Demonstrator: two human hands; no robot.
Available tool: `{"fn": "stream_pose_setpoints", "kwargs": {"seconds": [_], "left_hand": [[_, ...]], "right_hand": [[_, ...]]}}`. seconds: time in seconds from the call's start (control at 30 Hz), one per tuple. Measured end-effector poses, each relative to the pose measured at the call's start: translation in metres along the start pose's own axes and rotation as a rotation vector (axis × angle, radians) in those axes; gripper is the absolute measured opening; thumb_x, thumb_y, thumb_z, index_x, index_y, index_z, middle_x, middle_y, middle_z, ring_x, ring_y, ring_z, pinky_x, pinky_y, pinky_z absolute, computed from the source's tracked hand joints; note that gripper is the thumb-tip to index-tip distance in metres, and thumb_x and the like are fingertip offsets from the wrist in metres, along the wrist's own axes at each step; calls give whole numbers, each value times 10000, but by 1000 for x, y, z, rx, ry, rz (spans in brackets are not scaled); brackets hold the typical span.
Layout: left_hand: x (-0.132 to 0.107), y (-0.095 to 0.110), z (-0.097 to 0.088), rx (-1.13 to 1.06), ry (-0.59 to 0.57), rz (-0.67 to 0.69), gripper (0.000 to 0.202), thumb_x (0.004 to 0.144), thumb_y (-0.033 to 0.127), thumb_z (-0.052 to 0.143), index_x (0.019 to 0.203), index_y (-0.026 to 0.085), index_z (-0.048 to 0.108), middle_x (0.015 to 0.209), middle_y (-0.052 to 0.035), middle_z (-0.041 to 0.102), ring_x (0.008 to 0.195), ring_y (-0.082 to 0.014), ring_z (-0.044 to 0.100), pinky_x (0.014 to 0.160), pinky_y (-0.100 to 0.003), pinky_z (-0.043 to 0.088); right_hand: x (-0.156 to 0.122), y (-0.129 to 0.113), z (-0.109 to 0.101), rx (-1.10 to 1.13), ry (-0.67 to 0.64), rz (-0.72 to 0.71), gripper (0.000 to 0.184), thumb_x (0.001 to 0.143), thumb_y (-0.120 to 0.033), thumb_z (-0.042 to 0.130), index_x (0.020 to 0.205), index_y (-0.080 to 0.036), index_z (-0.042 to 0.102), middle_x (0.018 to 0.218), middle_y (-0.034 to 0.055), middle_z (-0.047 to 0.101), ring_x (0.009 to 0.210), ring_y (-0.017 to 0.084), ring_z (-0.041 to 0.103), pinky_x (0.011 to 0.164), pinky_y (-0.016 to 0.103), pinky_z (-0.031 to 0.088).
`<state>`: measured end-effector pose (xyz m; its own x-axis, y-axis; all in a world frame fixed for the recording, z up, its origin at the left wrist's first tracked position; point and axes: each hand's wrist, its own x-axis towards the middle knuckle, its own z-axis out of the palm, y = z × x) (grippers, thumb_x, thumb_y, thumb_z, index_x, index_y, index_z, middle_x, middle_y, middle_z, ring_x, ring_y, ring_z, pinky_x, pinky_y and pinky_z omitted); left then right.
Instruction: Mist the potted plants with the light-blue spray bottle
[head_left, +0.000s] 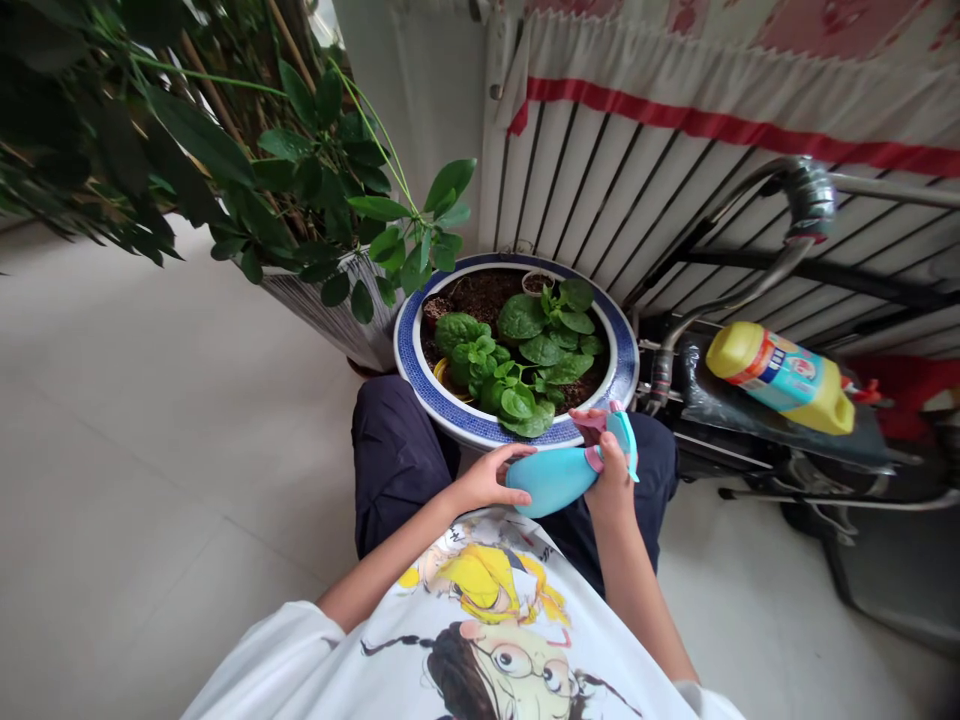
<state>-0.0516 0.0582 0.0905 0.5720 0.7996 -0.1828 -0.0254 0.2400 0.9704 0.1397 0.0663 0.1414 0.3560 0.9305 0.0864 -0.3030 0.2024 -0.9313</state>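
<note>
The left hand (484, 484) curls its half-open fingers round the base of a blue spray bottle (556, 482); the right hand (612, 488) grips its neck; a leafy planter (408, 350) stands just beyond.

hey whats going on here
A person holds a blue spray bottle sideways over their lap. The right hand grips it near the spray head, and the left hand cups its base. Just beyond is a round blue-and-white pot with leafy green plants growing in dark soil.
</note>
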Motion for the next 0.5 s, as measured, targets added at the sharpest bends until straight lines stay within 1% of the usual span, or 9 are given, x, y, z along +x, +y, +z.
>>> {"fn": "stream_pose_setpoints", "kwargs": {"seconds": [0.1,0.2,0.3,0.43,0.5], "left_hand": [[-1,1,-1,-44,3,11,803,631,372,853,1345,227,515,1389,-142,489,1161,-284,565,946,-361,471],[-1,-3,-2,-118,4,10,815,643,368,847,1363,237,488,1422,-149,455,1183,-289,561,969,-370,462],[1,-9,-1,-156,7,1,781,684,406,815,1371,240,483,1434,-154,447,1201,-295,554,982,-384,451],[3,-11,1,-149,61,20,601,794,495,692,1310,218,558,1361,-143,542,1279,-298,494,1049,-403,394],[3,-10,1,-154,96,26,543,827,511,646,1275,209,591,1308,-136,588,1278,-290,496,1075,-413,365]], "right_hand": [[2,-1,1,68,31,-20,270,787,-354,619,1030,-238,637,938,4,651,1002,226,672,1060,483,400],[5,-1,0,59,95,-34,242,807,-341,600,1029,-246,618,891,-15,652,907,194,687,989,437,454],[7,1,-2,26,136,-36,220,809,-344,612,996,-230,619,848,-20,648,837,175,683,915,390,487],[9,10,-8,-3,162,-15,225,796,-351,635,978,-219,622,807,-14,624,766,172,661,818,377,522],[10,14,-12,-45,177,-7,244,785,-362,642,978,-214,620,800,-5,618,736,177,649,757,371,533]]}}
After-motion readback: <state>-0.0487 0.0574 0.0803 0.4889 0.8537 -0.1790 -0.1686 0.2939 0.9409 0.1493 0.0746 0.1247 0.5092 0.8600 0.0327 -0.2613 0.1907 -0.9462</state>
